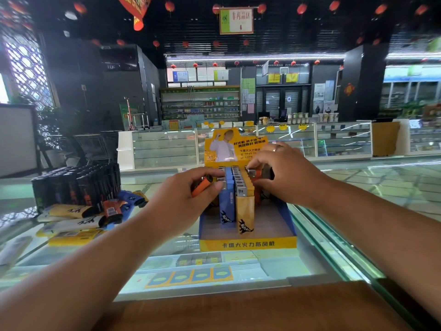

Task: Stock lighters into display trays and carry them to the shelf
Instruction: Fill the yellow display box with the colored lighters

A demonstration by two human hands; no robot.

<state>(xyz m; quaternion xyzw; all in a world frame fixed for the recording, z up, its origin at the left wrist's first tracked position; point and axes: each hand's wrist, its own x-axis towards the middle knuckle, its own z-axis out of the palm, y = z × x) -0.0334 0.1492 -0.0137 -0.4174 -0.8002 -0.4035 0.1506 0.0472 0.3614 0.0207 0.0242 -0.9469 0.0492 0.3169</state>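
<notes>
I read both hands over the display tray [248, 244], which stands on the glass counter [358, 211]. My left hand [188, 191] is curled round an orange lighter [202, 186], held tilted just beside the blue row [226, 206]. My right hand [286, 177] pinches the metal head of a second orange lighter [254, 174] at the tray's right-hand row. A yellow row [245, 211] stands upright between the blue row and the right hand. Loose lighters [81, 218] lie on the counter, well left of the tray, in front of a black box [76, 187].
</notes>
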